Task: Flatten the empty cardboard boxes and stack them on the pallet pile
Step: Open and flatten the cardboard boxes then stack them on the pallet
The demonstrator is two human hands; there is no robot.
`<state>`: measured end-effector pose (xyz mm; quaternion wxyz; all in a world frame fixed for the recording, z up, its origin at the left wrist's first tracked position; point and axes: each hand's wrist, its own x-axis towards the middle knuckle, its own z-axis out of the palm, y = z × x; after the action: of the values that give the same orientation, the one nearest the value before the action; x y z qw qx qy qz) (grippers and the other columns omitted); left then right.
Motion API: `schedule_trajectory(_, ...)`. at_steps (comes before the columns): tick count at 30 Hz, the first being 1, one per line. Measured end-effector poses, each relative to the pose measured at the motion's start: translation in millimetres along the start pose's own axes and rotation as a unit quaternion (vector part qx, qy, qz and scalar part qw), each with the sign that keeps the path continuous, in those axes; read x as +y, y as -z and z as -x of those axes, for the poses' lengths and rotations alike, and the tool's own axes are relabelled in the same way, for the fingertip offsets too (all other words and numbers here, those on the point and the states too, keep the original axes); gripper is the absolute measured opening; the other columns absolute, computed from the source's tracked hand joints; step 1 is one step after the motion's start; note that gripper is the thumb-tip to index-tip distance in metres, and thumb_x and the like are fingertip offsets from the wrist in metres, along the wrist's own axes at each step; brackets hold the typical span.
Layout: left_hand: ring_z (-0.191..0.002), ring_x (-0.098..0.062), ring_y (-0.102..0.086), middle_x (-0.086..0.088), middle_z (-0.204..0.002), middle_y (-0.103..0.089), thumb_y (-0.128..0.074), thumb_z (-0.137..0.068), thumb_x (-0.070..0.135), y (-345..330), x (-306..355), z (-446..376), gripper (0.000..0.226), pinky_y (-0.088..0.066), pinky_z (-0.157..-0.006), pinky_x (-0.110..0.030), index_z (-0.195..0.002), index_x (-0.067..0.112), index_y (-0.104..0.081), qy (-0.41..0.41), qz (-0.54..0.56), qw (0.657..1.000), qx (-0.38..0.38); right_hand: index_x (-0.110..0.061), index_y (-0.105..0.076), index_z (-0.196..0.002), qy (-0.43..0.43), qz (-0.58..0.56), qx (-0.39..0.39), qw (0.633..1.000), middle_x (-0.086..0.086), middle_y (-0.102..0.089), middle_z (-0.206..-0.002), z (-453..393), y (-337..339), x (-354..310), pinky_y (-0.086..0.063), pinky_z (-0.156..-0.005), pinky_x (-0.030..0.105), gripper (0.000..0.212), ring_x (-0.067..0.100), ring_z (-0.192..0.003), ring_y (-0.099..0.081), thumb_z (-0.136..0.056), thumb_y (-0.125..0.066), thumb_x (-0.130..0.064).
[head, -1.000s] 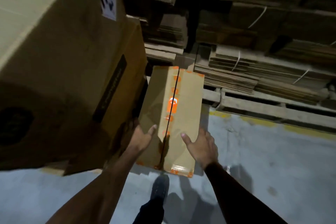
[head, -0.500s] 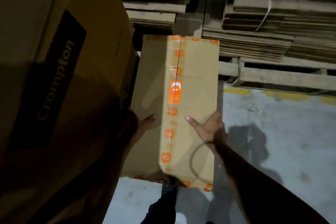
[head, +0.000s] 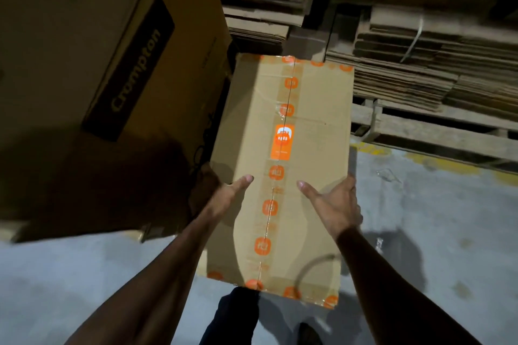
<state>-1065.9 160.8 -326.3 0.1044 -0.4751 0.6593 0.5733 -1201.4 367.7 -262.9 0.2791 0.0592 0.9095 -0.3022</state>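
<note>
A wooden pallet (head: 437, 131) on the grey floor (head: 448, 232) bears flattened cardboard stacks (head: 406, 75).

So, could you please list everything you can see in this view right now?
Taped box: one, brown with orange printed tape, centre, held between both hands.
Large box: one, brown with a dark printed label, left, touching the floor.
Flattened cardboard stacks: several, brown, behind and right, some strapped.
Pallet: one, wooden, under the right stacks.
Floor: grey with yellow marking near the pallet.
Left hand: on the taped box's left side, thumb on top.
Right hand: on its right side, thumb on top.
Leg and shoe: dark, bottom centre.
</note>
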Motion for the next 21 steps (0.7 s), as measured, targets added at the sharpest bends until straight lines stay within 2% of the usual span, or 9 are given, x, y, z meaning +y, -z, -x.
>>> schedule_trajectory(1, -0.097, -0.001, -0.061, 0.014, -0.104, -0.065, -0.070, -0.087, 0.049, -6, 27, 42, 0.038, -0.045, -0.085, -0.008, -0.112, 0.021, -0.065, -0.009, -0.006, 1.000, -0.001, -0.010, -0.029, -0.141, 0.008, 0.002, 0.000, 1.000, 0.011, -0.049, -0.142, 12, 5, 7, -0.040, -0.097, 0.043, 0.103, 0.040, -0.125, -0.052, -0.070, -0.079, -0.064)
schedule_trajectory(2, -0.092, -0.006, -0.065, 0.009, -0.097, -0.069, -0.073, -0.085, 0.050, -9, 24, 61, 0.041, -0.051, -0.079, -0.013, -0.104, 0.014, -0.067, -0.018, -0.020, 0.999, 0.034, -0.010, -0.030, -0.141, 0.014, 0.004, 0.000, 1.000, 0.011, -0.050, -0.142, 22, 9, 14, -0.041, -0.097, 0.043, 0.103, 0.040, -0.124, -0.053, -0.069, -0.079, -0.065)
schedule_trajectory(3, -0.090, -0.015, -0.068, -0.001, -0.094, -0.071, -0.075, -0.080, 0.055, -13, 21, 87, 0.058, -0.055, -0.080, -0.025, -0.096, 0.000, -0.063, -0.029, -0.041, 0.996, 0.078, -0.010, -0.030, -0.139, 0.021, 0.009, -0.004, 1.000, 0.011, -0.050, -0.141, 36, 14, 22, -0.041, -0.096, 0.043, 0.102, 0.040, -0.123, -0.053, -0.068, -0.078, -0.066)
schedule_trajectory(4, -0.089, -0.020, -0.067, -0.006, -0.093, -0.069, -0.076, -0.077, 0.059, -16, 15, 103, 0.058, -0.054, -0.084, -0.036, -0.104, 0.008, -0.064, -0.025, -0.042, 0.993, 0.105, -0.009, -0.031, -0.138, 0.024, 0.012, -0.008, 1.000, 0.011, -0.050, -0.141, 48, 18, 30, -0.042, -0.095, 0.043, 0.102, 0.040, -0.123, -0.053, -0.069, -0.078, -0.066)
schedule_trajectory(5, -0.087, -0.022, -0.066, -0.004, -0.089, -0.067, -0.073, -0.074, 0.066, -18, 10, 118, 0.064, -0.051, -0.083, -0.036, -0.095, 0.008, -0.057, -0.002, -0.071, 0.988, 0.134, -0.009, -0.031, -0.137, 0.026, 0.012, -0.013, 1.000, 0.012, -0.050, -0.141, 59, 22, 38, -0.042, -0.094, 0.043, 0.100, 0.039, -0.123, -0.053, -0.069, -0.078, -0.066)
schedule_trajectory(8, -0.087, -0.032, -0.067, -0.002, -0.087, -0.064, -0.062, -0.061, 0.086, -23, -16, 170, 0.082, -0.054, -0.070, -0.037, -0.098, 0.013, -0.055, 0.002, -0.161, 0.964, 0.213, -0.007, -0.032, -0.134, 0.031, 0.013, -0.042, 0.999, 0.014, -0.051, -0.138, 104, 37, 63, -0.042, -0.091, 0.041, 0.095, 0.040, -0.122, -0.054, -0.072, -0.078, -0.062)
schedule_trajectory(12, -0.104, -0.013, -0.062, 0.014, -0.121, -0.064, -0.065, -0.064, 0.086, -26, -55, 236, 0.084, -0.055, -0.082, -0.041, -0.126, 0.032, -0.049, -0.048, -0.124, 0.964, 0.231, -0.006, -0.032, -0.135, 0.030, 0.026, -0.067, 0.997, 0.017, -0.053, -0.136, 161, 50, 92, -0.041, -0.092, 0.039, 0.097, 0.041, -0.122, -0.053, -0.071, -0.080, -0.061)
schedule_trajectory(15, -0.095, -0.008, -0.056, 0.017, -0.110, -0.058, -0.073, -0.071, 0.070, -29, -77, 285, 0.062, -0.048, -0.077, -0.032, -0.115, 0.035, -0.047, -0.048, -0.092, 0.967, 0.233, -0.004, -0.031, -0.138, 0.035, 0.045, -0.079, 0.995, 0.019, -0.051, -0.140, 202, 55, 111, -0.039, -0.097, 0.040, 0.099, 0.042, -0.125, -0.051, -0.072, -0.080, -0.059)
schedule_trajectory(21, -0.070, 0.005, -0.056, 0.035, -0.085, -0.052, -0.067, -0.066, 0.076, -23, -123, 364, 0.044, -0.039, -0.056, -0.017, -0.092, 0.047, -0.047, -0.060, -0.069, 0.968, 0.233, -0.004, -0.033, -0.135, 0.036, 0.087, -0.098, 0.991, 0.019, -0.052, -0.138, 273, 49, 145, -0.038, -0.087, 0.037, 0.095, 0.043, -0.121, -0.053, -0.073, -0.079, -0.059)
